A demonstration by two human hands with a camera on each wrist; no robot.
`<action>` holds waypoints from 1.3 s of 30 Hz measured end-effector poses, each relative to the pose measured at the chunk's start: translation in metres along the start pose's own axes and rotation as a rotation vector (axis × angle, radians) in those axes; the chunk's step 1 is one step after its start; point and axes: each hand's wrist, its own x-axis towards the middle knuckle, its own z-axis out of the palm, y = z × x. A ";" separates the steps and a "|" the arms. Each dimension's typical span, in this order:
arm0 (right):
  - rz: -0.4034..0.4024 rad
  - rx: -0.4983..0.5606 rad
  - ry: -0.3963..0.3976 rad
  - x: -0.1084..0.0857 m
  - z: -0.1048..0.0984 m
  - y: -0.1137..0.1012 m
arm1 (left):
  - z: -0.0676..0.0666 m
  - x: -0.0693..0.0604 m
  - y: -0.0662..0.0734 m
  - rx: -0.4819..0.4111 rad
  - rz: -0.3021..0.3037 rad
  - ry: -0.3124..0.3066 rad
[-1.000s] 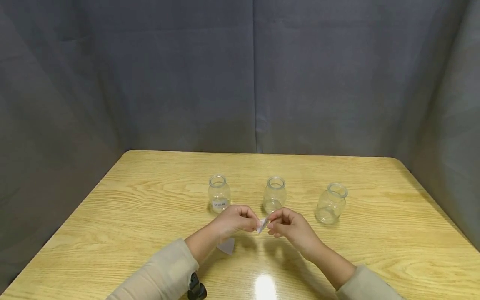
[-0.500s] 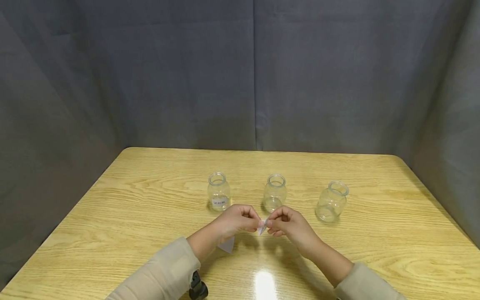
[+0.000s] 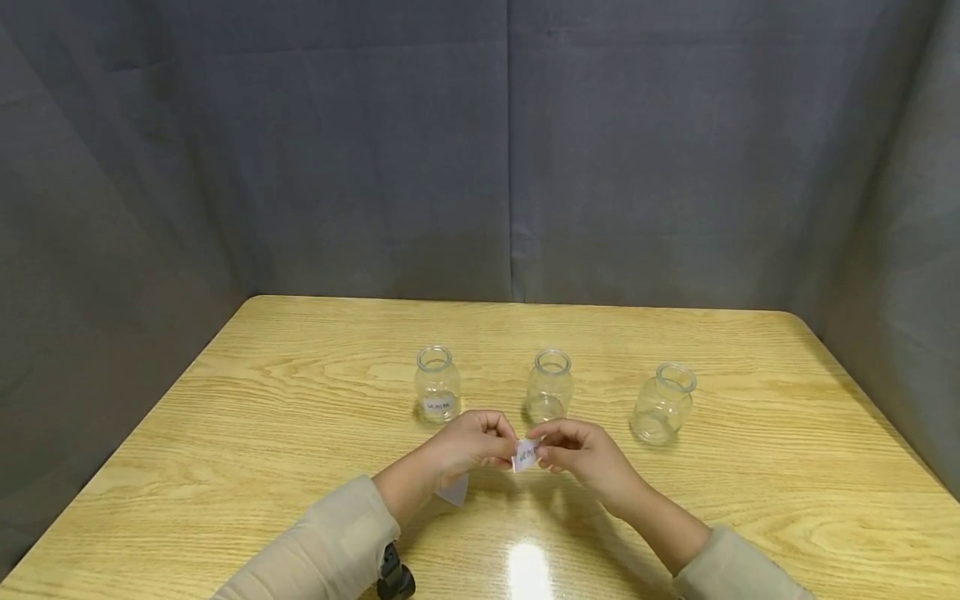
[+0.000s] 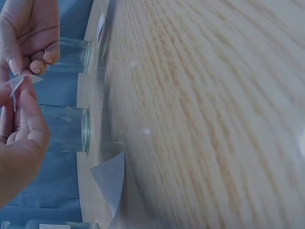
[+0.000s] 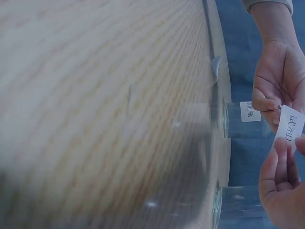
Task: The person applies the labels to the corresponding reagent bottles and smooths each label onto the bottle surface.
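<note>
A small white label with dark writing [image 3: 526, 455] is held above the table between both hands. My left hand [image 3: 467, 446] pinches its left edge, and my right hand [image 3: 590, 463] pinches its right side. The right wrist view shows the writing on the label [image 5: 289, 125]; in the left wrist view the white piece looks bent, with part standing up [image 4: 17, 84]. Just behind the hands stands an unlabelled glass jar [image 3: 549, 390]. Another jar [image 3: 438, 385], to its left, bears a white label with writing [image 3: 438, 406].
A third glass jar [image 3: 663, 405] stands on the right of the wooden table [image 3: 315, 375]. A pale piece of paper [image 3: 454, 491] lies under my left wrist, partly hidden by it. Dark grey curtains [image 3: 375, 167] enclose the back and sides.
The held label has turned, so its written face now shows in the head view. My right index finger has shifted slightly left along its top edge. The jars stand where they were.
</note>
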 end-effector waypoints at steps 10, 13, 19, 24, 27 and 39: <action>-0.011 -0.033 -0.006 0.002 -0.003 -0.001 | -0.001 0.001 0.001 -0.028 0.009 -0.033; 0.002 -0.043 -0.002 0.006 -0.003 -0.001 | -0.003 0.002 0.002 -0.024 0.007 -0.043; 0.014 -0.081 -0.014 0.008 -0.005 -0.005 | 0.000 0.006 0.002 0.001 -0.003 -0.032; 0.026 -0.121 0.080 0.011 -0.004 -0.005 | 0.000 0.010 0.007 0.046 -0.003 0.010; 0.035 -0.131 0.109 0.011 -0.001 -0.002 | 0.000 0.011 0.004 0.059 -0.017 0.034; 0.106 0.040 0.154 0.002 -0.011 0.002 | 0.006 0.016 -0.009 0.076 -0.077 0.021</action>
